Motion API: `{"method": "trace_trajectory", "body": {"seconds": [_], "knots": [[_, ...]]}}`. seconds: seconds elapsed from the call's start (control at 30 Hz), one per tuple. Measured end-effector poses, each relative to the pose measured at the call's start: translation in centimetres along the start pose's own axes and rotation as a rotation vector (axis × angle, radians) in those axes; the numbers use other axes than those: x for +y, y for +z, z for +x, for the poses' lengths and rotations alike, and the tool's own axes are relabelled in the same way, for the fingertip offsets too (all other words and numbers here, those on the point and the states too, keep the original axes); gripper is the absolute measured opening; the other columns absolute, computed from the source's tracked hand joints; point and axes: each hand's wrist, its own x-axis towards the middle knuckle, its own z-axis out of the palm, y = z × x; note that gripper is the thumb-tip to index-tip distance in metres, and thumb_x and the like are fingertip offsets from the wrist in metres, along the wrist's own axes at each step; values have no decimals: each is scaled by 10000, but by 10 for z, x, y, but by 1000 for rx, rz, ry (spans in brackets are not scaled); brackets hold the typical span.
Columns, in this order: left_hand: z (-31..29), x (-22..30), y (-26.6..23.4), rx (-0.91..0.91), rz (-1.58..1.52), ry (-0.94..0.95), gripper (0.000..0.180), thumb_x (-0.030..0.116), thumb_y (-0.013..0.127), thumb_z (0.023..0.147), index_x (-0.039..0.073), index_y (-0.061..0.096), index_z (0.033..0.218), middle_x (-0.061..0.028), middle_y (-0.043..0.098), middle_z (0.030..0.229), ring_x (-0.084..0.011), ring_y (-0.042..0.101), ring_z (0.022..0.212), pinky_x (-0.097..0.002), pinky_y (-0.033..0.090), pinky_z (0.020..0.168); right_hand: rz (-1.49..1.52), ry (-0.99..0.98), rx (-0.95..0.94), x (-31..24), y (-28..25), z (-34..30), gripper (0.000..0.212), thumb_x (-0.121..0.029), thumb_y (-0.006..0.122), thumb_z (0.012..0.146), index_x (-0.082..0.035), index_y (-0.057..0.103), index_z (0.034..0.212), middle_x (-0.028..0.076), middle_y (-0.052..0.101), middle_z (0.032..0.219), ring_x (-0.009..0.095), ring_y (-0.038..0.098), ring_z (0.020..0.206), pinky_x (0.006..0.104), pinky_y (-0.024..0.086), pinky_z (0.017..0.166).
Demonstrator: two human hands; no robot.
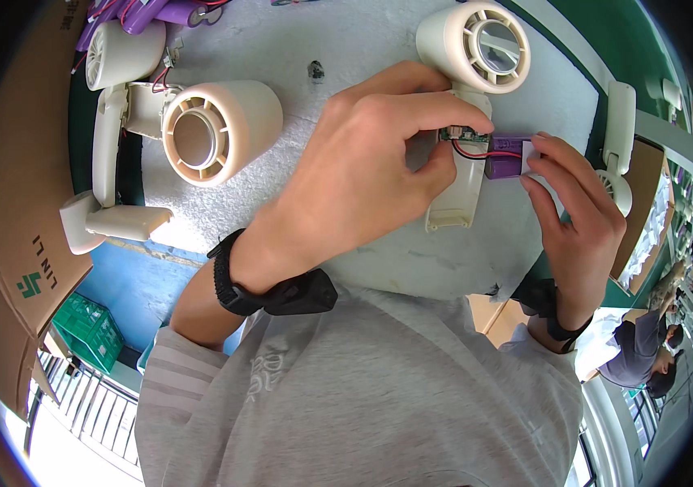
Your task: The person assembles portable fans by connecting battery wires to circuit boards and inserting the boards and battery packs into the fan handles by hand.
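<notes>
A small green circuit board (466, 132) lies over the pale handle shell (462, 195) of a cream fan, on the right half of the table (379, 53); whether it is seated in the shell is hidden by the fingers. The left hand (362, 158) pinches it, forefinger on the far side and thumb on the near side. Red and black wires (480, 154) run from the board to a purple battery (505, 144) just right of the shell, and the right hand (578, 211) holds that battery by its right end with gathered fingertips, at a white patch (528, 156).

The wires are short, so pulling the hands apart could strain a joint; a slack loop could also get trapped under the board or against the shell's rim. A loose pinch might let the board tip.

The fan's round head (476, 49) sits just beyond the left hand's fingers and limits room on the far side. Well to the left stands another fan head (224, 134), with more purple batteries (139, 12) at the far left. A cardboard box (17, 187) borders the left edge, and pale fan parts (621, 122) lie at the right, beyond the right hand.
</notes>
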Motion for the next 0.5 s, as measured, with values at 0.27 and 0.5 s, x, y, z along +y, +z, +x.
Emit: {"method": "trace_trajectory", "body": {"seconds": [0.27,0.5], "knots": [[-1,0,0,-4,5,-21,363,-110,615,748,81,713,1041,-68,633,1059,-114,599,737,-239,493,642,-189,-113,-47,-2,-4,3,179,67,735,703,44,701,878,91,709,1070,257,687,905,328,562,771],[-3,-1,5,31,-11,5,365,-107,624,742,81,709,1043,-68,627,1040,-113,607,708,-244,505,629,-212,-156,-14,-1,2,4,178,88,714,680,48,691,852,96,714,1031,256,683,860,329,564,724]]}}
